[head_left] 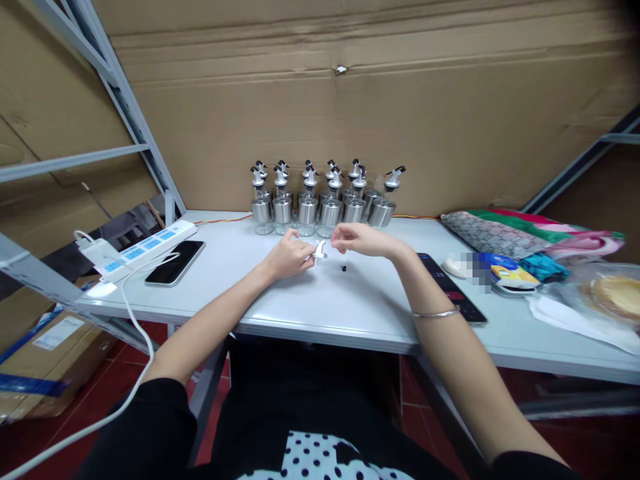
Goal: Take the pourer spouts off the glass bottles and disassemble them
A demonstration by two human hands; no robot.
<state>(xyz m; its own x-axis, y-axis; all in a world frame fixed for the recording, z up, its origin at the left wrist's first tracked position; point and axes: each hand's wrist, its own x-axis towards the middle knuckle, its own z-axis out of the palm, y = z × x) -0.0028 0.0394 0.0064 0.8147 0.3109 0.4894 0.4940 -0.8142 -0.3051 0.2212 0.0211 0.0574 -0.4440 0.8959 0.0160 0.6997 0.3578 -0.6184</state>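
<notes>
Left hand [291, 255] holds a silver spout [321, 250] in front of the glass-and-metal bottles [331, 213]

Nearest is the seated person's black clothing [310, 400], with a polka-dot patch [313, 453] low on it. A thin bracelet [436, 313] circles the right forearm. Across the white table [310, 310], forward and to the right of the bottles, lies a dark tablet [457, 293]; farther right sits round food in clear plastic [617, 295].

Just in front of the bottles, a small black piece [344, 269] lies on the tabletop. The spout is there too, to its left, the left hand's fingers clamped on one end. The right hand [356, 240] hovers beside the spout, apart from it, fingers loosely curled; I can't tell whether the tips meet.

Left of the bottles are a phone [176, 263] and, beyond it, a white power strip [150, 247] with a white cable [139, 323]. Well to their right is a patterned cloth bundle [530, 233].

The bottles stand upright in a cluster, most topped with silver-and-black pourers. Behind them rises brown cardboard [350, 113].
</notes>
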